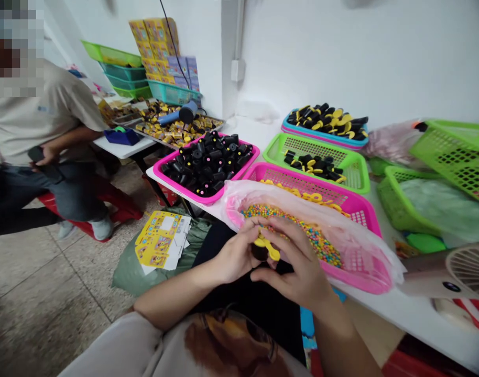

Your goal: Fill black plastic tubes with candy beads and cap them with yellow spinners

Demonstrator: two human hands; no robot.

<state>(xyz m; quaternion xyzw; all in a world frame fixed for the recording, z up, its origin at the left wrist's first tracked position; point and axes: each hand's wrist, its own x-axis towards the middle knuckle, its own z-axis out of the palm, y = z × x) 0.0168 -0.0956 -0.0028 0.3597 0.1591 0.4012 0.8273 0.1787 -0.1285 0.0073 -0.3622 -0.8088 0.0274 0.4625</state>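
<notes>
Both hands meet over my lap, just in front of a pink basket lined with a clear plastic bag of colourful beads (326, 246). My left hand (239, 251) is closed round a small dark piece (258, 252) with a yellow part (271, 250) on it. My right hand (296, 256) curves around the same piece from the other side, its fingertips at the yellow part. Yellow pieces (318, 198) lie behind the bag in the pink basket (375, 217). Fingers partly hide the dark piece.
Black parts fill a pink tray (208, 200) at the left. Green (274, 152) and blue (287, 128) baskets hold black-and-yellow pieces. A fan (447, 272) stands at the right. Another person (54, 115) sits at the left. Yellow printed card (161, 241) lies on a green sack (125, 267).
</notes>
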